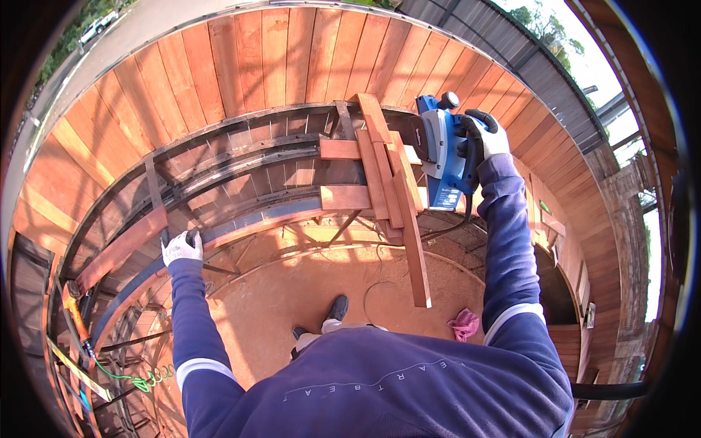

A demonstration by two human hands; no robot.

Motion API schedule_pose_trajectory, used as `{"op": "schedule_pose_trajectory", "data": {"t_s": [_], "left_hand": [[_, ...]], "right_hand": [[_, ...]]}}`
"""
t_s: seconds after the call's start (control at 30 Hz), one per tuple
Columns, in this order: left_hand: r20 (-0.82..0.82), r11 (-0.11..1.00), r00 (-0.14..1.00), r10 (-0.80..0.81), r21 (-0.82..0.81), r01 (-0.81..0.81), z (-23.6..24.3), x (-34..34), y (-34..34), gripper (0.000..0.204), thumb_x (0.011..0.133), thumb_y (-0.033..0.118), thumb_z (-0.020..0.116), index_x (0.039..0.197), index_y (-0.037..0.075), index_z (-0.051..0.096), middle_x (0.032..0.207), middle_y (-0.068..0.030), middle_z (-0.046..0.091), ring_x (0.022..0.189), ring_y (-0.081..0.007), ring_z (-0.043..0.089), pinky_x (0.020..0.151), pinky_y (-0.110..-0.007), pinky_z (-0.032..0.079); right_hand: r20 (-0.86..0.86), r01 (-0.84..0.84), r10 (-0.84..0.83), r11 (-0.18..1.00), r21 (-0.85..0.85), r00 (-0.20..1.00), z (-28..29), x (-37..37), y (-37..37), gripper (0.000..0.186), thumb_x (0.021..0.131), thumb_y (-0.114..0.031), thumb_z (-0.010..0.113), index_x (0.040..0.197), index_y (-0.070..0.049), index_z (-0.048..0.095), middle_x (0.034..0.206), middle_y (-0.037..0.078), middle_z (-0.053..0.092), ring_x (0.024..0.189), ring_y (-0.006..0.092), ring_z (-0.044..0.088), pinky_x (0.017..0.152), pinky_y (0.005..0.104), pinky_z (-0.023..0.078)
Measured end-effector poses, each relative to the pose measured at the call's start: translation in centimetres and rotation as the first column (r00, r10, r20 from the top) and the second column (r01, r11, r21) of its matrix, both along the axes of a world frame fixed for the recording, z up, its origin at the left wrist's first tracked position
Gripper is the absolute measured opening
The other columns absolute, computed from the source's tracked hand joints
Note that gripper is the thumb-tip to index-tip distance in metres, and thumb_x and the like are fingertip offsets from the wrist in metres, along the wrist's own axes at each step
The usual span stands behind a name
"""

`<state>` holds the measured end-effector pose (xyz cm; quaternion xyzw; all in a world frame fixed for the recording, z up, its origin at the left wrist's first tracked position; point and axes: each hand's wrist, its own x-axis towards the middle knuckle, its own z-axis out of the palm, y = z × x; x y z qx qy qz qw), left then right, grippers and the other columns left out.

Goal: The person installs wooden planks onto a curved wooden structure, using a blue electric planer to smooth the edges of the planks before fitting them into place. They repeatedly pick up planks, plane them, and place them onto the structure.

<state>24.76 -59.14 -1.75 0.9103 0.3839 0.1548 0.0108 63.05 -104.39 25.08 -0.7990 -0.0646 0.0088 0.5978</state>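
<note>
Because the blue planer seems heavy, rigid, hold its rear: right hand clamped there; left hand at curved rail, grip unclear.

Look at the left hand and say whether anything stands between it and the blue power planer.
Yes: the stacked reddish planks lie between the left hand and the blue power planer, just left of the planer, which the right hand grips.
</note>
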Motion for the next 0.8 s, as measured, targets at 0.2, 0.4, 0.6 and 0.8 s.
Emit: {"op": "schedule_pose_trajectory", "data": {"t_s": [0.2,0.4,0.6,0.8], "left_hand": [[-0.004,0.999,1.000,0.027,-0.041,-0.027,0.1,0.1,0.0,0.036,0.090,0.044,0.054,0.092,0.013,0.073,0.081,-0.0128,0.071,0.082,-0.0313,0.067,0.094,-0.041,0.043],[0.666,0.997,0.745,-0.047,-0.017,0.078,-3.4,-1.1,-2.6,0.033,0.082,0.016,0.071,0.112,0.003,0.063,0.105,-0.0148,0.067,0.101,-0.0342,0.061,0.096,-0.041,0.044],[0.674,0.370,0.719,0.172,-0.720,0.587,-7.3,2.2,-24.0,0.017,0.092,0.005,0.063,0.107,-0.002,0.063,0.100,-0.0061,0.066,0.094,-0.0131,0.063,0.087,-0.027,0.049],[0.384,-0.507,0.853,0.354,-0.688,0.520,-6.6,8.8,-38.4,0.051,0.097,0.034,0.057,0.135,0.003,0.045,0.116,-0.0214,0.061,0.102,-0.0319,0.065,0.092,-0.043,0.053]], "right_hand": [[0.092,0.056,-0.052,0.998,-0.039,0.994,6.1,-8.5,-12.3,0.041,0.087,-0.022,0.070,0.124,-0.006,0.059,0.087,0.010,0.068,0.055,0.0153,0.061,0.050,0.0284,0.052],[0.095,0.157,-0.153,0.987,-0.038,0.984,5.5,-12.1,-23.0,0.040,0.087,-0.019,0.070,0.123,-0.007,0.059,0.085,0.010,0.067,0.053,0.0141,0.059,0.048,0.0279,0.051],[0.014,0.185,-0.185,0.982,-0.047,0.983,-1.3,-5.9,-29.0,0.042,0.083,-0.013,0.073,0.121,-0.005,0.058,0.083,0.010,0.066,0.052,0.0159,0.059,0.045,0.0283,0.049],[-0.081,0.127,-0.124,0.992,0.027,0.989,-8.8,6.1,-28.2,0.048,0.079,-0.011,0.076,0.123,-0.007,0.056,0.084,0.012,0.064,0.050,0.0193,0.059,0.045,0.0322,0.050]]}}
